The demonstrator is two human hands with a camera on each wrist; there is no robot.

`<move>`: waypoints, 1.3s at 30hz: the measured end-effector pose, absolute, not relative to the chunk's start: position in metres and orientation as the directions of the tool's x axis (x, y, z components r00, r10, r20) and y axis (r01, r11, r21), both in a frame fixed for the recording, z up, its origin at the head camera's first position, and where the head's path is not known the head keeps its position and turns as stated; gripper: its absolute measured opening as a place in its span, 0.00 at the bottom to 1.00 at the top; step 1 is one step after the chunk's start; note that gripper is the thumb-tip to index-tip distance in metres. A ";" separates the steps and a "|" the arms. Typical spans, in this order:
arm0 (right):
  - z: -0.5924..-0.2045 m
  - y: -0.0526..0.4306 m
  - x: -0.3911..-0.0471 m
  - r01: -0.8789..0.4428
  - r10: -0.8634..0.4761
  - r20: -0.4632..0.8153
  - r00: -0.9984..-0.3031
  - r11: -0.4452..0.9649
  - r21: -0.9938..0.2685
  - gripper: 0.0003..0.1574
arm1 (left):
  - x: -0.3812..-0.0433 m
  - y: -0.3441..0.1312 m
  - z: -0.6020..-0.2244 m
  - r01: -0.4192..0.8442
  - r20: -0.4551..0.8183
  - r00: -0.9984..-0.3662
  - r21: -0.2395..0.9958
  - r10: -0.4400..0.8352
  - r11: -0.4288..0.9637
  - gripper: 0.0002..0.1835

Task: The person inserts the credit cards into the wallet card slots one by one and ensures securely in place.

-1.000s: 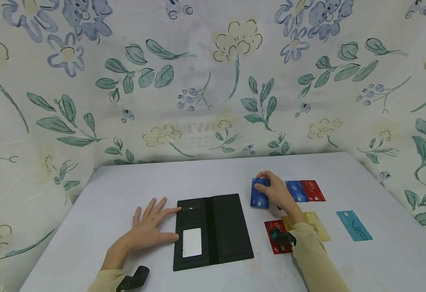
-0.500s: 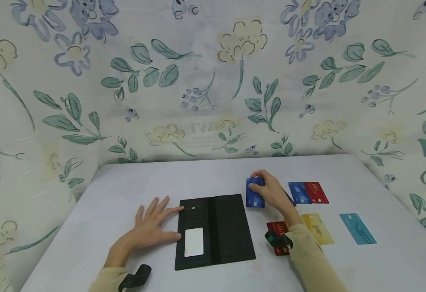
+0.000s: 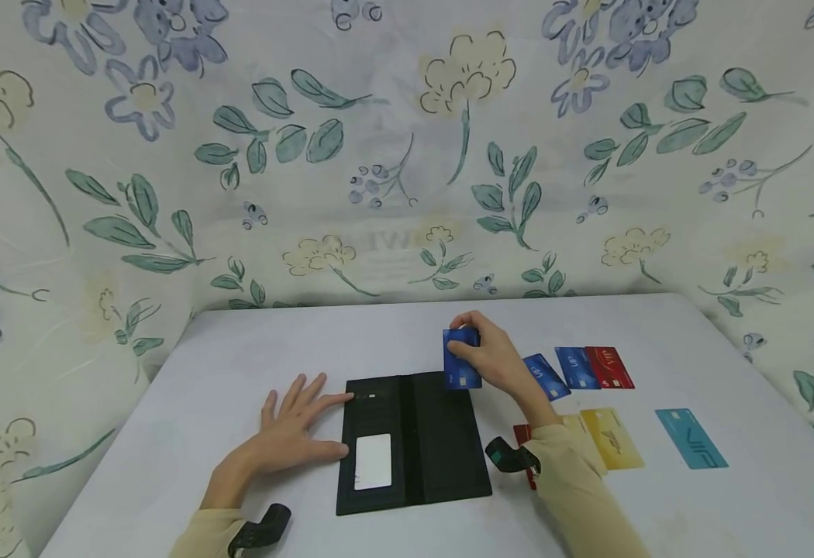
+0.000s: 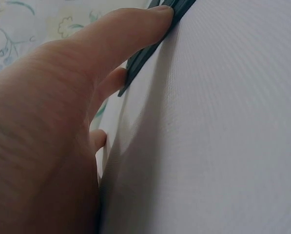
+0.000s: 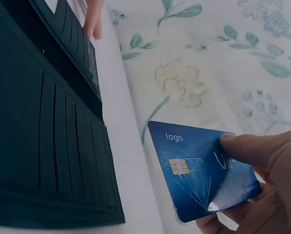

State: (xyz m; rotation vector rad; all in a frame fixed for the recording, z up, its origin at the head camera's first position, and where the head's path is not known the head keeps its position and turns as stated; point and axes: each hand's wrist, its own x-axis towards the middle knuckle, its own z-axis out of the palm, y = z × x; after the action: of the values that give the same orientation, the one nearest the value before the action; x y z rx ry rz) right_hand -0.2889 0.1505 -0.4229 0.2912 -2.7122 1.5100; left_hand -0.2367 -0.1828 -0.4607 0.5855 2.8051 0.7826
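A blue VIP card with a gold chip is pinched between the thumb and fingers of my right hand. In the head view this card is at the upper right corner of an open black wallet. Rows of card slots show on the wallet's right half in the right wrist view. My left hand rests at the wallet's left edge, fingers spread, with the thumb and index fingertip touching it. A white panel shows in the wallet's left half.
Right of the wallet lie two more blue cards, a red card, yellow cards and a light-blue card. Another red card is partly hidden under the right forearm. A floral cloth hangs behind the white table.
My right hand has carried the blue card left, from beside the wallet to over its upper right corner. Another blue card has come into view behind it. The left hand stays at the wallet's edge.
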 end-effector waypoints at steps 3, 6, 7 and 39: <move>-0.420 0.141 -0.289 -0.188 -0.159 0.124 -0.979 0.499 -0.846 0.18 | -0.238 -0.184 -0.462 0.325 -0.055 -0.910 0.524 0.412 0.788 0.41; -0.421 0.129 -0.291 -0.196 -0.168 0.129 -0.977 0.484 -0.853 0.17 | -0.239 -0.185 -0.464 0.330 -0.047 -0.910 0.521 0.412 0.787 0.42; -0.422 0.125 -0.292 -0.200 -0.170 0.133 -0.976 0.479 -0.855 0.17 | -0.240 -0.185 -0.465 0.331 -0.044 -0.910 0.519 0.411 0.788 0.42; -0.444 0.027 -0.290 -0.277 -0.342 0.127 -0.931 0.437 -0.856 0.18 | -0.238 -0.183 -0.462 0.300 -0.083 -0.915 0.515 0.395 0.803 0.42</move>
State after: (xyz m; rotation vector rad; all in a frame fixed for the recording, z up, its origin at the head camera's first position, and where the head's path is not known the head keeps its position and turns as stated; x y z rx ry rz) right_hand -0.2900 0.0267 -0.4441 0.5855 -2.7177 1.5979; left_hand -0.2385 -0.1835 -0.4622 0.5455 2.8039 0.7538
